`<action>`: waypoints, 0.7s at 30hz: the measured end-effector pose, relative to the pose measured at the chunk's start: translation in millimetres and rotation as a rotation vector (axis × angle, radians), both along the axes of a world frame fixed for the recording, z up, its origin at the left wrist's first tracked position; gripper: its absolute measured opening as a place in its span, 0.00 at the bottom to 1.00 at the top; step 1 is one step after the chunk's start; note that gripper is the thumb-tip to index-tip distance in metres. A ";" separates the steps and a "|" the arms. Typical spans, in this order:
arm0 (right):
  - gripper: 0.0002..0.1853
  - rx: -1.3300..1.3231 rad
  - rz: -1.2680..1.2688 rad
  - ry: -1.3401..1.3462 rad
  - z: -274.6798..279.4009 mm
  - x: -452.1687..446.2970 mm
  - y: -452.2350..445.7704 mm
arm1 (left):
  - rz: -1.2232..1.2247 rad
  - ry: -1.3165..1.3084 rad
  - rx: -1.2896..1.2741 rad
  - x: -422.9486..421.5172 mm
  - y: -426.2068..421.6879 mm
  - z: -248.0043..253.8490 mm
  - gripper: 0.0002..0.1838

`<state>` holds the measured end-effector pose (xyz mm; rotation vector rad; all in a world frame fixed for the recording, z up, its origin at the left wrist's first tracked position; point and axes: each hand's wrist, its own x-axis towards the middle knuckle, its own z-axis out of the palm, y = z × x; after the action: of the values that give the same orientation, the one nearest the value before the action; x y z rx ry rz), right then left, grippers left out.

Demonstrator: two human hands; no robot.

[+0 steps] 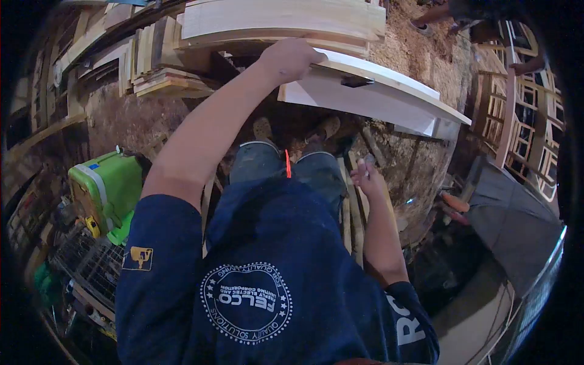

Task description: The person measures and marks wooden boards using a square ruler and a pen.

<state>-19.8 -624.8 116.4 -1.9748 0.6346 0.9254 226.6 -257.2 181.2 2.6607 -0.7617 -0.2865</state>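
Note:
My left hand point(293, 59) reaches forward, its fingers closed over the near edge of a pale wooden board point(383, 85). That board tilts down to the right and has a dark slot near its middle. A white panel point(359, 108) lies against it, just below. My right hand point(368, 176) is beside my right knee, apart from the board. Its fingers are curled, and whatever they may hold is too small to make out.
Stacked planks point(280, 21) lie ahead and to the left. A green container point(109, 185) and a yellow tape measure point(92, 226) are at my left. At right are a dark umbrella-like cloth point(514, 213) and wooden frames point(523, 109). Another person's foot point(421, 27) shows at the far right.

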 end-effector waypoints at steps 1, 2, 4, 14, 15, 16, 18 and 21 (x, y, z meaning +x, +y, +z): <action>0.27 -0.030 -0.010 0.009 -6.4 5.6 2.0 | -0.007 0.018 0.004 1.3 -1.1 1.3 0.20; 0.27 -0.061 -0.021 0.017 -16.7 10.8 3.5 | -0.014 0.035 0.008 2.9 -1.5 1.9 0.20; 0.27 -0.096 0.051 -0.090 -41.2 26.6 8.8 | -0.008 0.032 -0.007 0.5 0.3 8.9 0.19; 0.12 0.275 0.448 -0.662 -54.6 141.6 166.2 | -0.061 0.153 0.056 10.1 8.2 10.1 0.21; 0.12 0.318 0.371 -0.702 -64.5 145.7 179.7 | -0.072 0.164 0.056 9.3 8.4 8.6 0.20; 0.12 0.359 0.294 -0.744 -75.3 150.7 193.5 | -0.082 0.171 0.056 10.7 8.0 8.6 0.19; 0.13 0.515 0.027 -0.706 -102.1 157.3 214.3 | -0.103 0.191 0.072 17.1 7.8 19.0 0.16; 0.11 0.292 0.137 -0.730 -115.9 164.4 220.3 | -0.114 0.227 0.128 23.5 3.5 24.9 0.09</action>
<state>144.6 -404.5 0.5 -1.9160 -0.0506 0.2924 250.1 -253.7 206.1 2.6444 -0.8473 -0.6755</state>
